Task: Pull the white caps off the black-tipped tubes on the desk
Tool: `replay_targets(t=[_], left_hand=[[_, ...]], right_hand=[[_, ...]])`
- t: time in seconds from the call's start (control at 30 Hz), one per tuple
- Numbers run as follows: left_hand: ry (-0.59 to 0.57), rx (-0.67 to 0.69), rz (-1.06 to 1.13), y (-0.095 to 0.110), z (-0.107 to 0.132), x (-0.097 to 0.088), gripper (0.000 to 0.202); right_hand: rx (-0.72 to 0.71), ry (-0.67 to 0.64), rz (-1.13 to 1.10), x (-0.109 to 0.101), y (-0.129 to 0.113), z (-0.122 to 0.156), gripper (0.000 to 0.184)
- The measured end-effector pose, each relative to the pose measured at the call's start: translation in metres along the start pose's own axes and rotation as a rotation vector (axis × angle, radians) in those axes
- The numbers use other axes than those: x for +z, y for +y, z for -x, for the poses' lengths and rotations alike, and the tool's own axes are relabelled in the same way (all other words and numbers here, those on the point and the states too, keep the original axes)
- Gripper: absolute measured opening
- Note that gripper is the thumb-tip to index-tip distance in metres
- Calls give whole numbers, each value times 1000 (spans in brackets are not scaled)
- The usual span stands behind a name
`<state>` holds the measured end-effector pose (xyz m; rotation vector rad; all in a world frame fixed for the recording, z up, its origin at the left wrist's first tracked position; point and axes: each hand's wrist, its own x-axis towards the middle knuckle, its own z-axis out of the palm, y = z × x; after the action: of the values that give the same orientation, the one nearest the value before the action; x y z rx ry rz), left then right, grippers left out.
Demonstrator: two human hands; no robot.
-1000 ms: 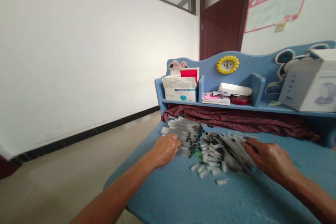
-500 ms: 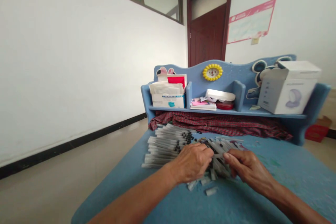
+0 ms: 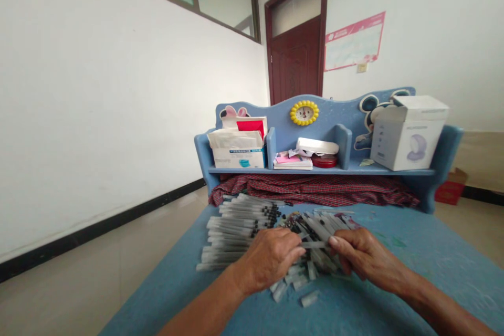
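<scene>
Between my two hands a translucent grey pen barrel lies almost level. My left hand is closed on its left end, my right hand pinches its right end. The fingers cover both ends. On the left a stack of similar pen barrels lies side by side, with black ends pointing right. A looser heap of pen parts is behind and under my hands. Several short clear pen caps are scattered in front.
A blue table carries everything. Along its back a checked cloth lies bunched below a blue shelf. On the shelf stand a mask box, a red round tin and a white carton. A yellow clock hangs above.
The view has swung a little to the right, so the scene sits further left. More of the pen barrel shows between my hands. Both hands still grip it.
</scene>
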<state>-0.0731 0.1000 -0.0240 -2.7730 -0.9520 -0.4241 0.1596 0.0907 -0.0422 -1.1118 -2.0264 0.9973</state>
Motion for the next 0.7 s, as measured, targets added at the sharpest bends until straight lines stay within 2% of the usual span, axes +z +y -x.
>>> replay_targets(t=[0.17, 0.4, 0.7], left_hand=[[-1, 16, -7, 0, 3, 1, 22], [-47, 27, -8, 0, 3, 1, 21], [-62, 20, 15, -2, 5, 4, 25]], right_hand=[[20, -16, -32, 3, 1, 0, 49], [92, -77, -216, 6, 1, 0, 38], [74, -48, -305, 6, 0, -3, 20]])
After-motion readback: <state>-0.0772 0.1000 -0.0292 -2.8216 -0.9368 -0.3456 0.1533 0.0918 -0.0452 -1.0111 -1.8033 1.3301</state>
